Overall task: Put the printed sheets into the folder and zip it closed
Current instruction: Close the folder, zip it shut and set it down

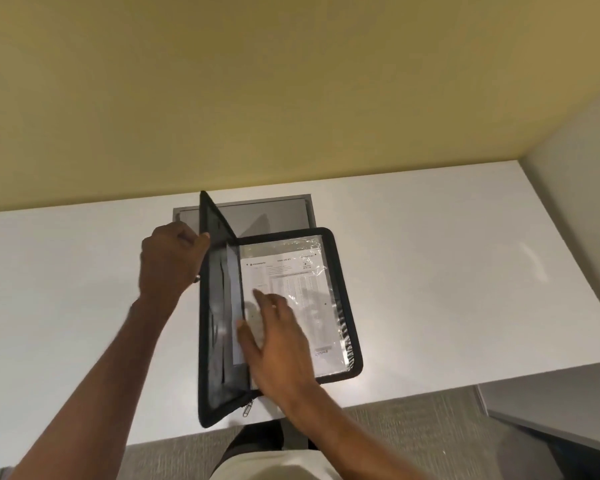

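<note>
A black zip folder (pixel 344 299) lies open on the white table (pixel 447 271). Its right half rests flat with the printed sheets (pixel 302 285) inside, under clear plastic sleeves. My left hand (pixel 168 261) grips the outer edge of the left cover (pixel 219 306) and holds it nearly upright. My right hand (pixel 274 344) lies flat with spread fingers on the lower left of the sheets, near the spine. A metal zip pull (pixel 247 408) hangs at the folder's near edge.
A grey recessed panel (pixel 274 213) sits in the table behind the folder, against a yellow wall (pixel 291 98). A grey partition (pixel 582 220) stands at the right. The table's front edge runs just below the folder, with grey carpet (pixel 413 431) beneath.
</note>
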`<action>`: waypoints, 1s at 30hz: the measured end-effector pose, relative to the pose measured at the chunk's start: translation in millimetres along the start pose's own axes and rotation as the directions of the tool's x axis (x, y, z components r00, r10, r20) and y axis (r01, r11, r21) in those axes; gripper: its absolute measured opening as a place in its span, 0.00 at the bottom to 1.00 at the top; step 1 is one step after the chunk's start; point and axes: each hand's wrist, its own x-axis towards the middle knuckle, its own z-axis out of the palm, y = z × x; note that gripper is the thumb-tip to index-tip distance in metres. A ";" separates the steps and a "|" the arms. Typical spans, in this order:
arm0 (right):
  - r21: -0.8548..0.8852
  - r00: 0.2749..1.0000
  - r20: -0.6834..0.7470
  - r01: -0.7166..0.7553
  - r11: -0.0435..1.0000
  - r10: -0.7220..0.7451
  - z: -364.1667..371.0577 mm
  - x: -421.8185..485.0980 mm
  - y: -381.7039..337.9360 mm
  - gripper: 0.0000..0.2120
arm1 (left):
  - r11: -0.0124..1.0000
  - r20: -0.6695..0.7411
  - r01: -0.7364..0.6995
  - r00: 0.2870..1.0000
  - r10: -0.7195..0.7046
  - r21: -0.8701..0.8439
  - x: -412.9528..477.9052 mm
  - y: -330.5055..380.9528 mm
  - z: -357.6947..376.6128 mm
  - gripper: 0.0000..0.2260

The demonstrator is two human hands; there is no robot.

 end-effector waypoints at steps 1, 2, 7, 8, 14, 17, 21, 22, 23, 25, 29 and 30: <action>0.004 0.999 0.013 0.031 1.000 -0.031 -2.5 1.9 -15.1 0.28 | 0.999 0.014 -0.030 0.999 0.030 -0.019 -2.6 8.3 8.2 0.12; -0.008 0.998 0.034 0.044 0.999 -0.043 -5.1 2.9 -25.5 0.29 | 0.998 0.028 -0.048 0.998 0.049 -0.035 -5.0 16.7 17.0 0.13; -0.096 0.999 0.041 -0.012 0.995 0.017 -25.9 10.1 -19.6 0.23 | 0.994 0.059 -0.087 0.994 0.091 -0.067 -15.1 44.4 60.5 0.12; -0.104 0.999 0.028 -0.013 0.994 0.016 -32.7 11.2 -12.6 0.23 | 0.991 0.069 -0.099 0.992 0.105 -0.091 -19.0 46.0 68.4 0.11; -0.042 0.983 -0.023 -0.185 0.982 0.184 -62.2 21.0 47.2 0.21 | 0.988 0.384 -0.128 0.911 0.150 -0.081 -54.9 26.4 125.5 0.23; 0.001 0.959 -0.031 -0.280 0.960 0.280 -67.5 26.7 71.4 0.24 | 0.991 0.473 -0.135 0.872 0.128 -0.020 -75.2 5.5 149.5 0.31; -0.001 0.935 -0.004 -0.354 0.935 0.354 -73.2 34.9 95.5 0.28 | 0.974 0.549 -0.118 0.836 -0.007 0.193 -97.8 -12.4 175.5 0.39; -0.013 0.929 0.004 -0.370 0.929 0.370 -74.9 36.7 102.1 0.28 | 0.961 0.563 -0.103 0.824 -0.061 0.255 -102.9 -14.1 181.8 0.41; -0.025 0.923 0.014 -0.384 0.923 0.384 -76.1 38.0 108.0 0.28 | 0.947 0.569 -0.093 0.816 -0.104 0.307 -107.6 -15.7 187.3 0.42; -0.045 0.913 0.045 -0.404 0.914 0.406 -76.9 40.1 120.9 0.27 | 0.921 0.566 -0.092 0.810 -0.152 0.379 -116.5 -17.0 199.0 0.44; -0.068 0.899 0.117 -0.418 0.906 0.423 -72.7 43.3 142.7 0.24 | 0.860 0.523 -0.125 0.833 -0.179 0.495 -126.6 -20.8 222.7 0.46; -0.073 0.895 0.133 -0.420 0.904 0.427 -71.3 44.4 147.8 0.25 | 0.847 0.510 -0.123 0.839 -0.189 0.517 -127.5 -22.2 228.5 0.47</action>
